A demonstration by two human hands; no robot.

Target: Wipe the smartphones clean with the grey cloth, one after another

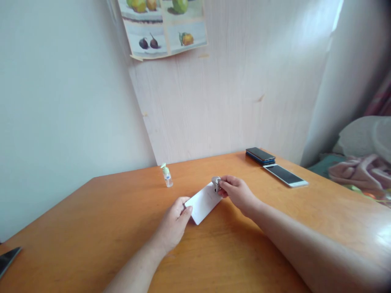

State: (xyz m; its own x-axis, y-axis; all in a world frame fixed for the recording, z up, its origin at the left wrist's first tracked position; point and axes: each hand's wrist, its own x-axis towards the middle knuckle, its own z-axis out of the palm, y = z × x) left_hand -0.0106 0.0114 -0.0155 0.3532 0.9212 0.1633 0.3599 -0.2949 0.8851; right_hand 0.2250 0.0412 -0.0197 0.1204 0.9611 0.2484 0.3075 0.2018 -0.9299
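Tilted above the table is a white phone (pixel 201 203) with its back turned up, a dark spot near its far end and faint marks in the middle. My left hand (pixel 175 219) grips the near left end, thumb on top and fingers underneath. At the far right end, my right hand (pixel 236 191) pinches a small crumpled greyish-white cloth (pixel 216 181) against the phone's back, near the dark spot. The fingers partly cover the cloth, so its full shape is hidden.
Behind the phone stands a small clear pump bottle (pixel 167 178). To the right lie stacked dark phones (pixel 260 154) and a white-framed phone (pixel 285 175) on the wooden table (pixel 106 228). A dark device (pixel 8 260) shows at the left edge; bedding (pixel 357 171) lies beyond the right edge.
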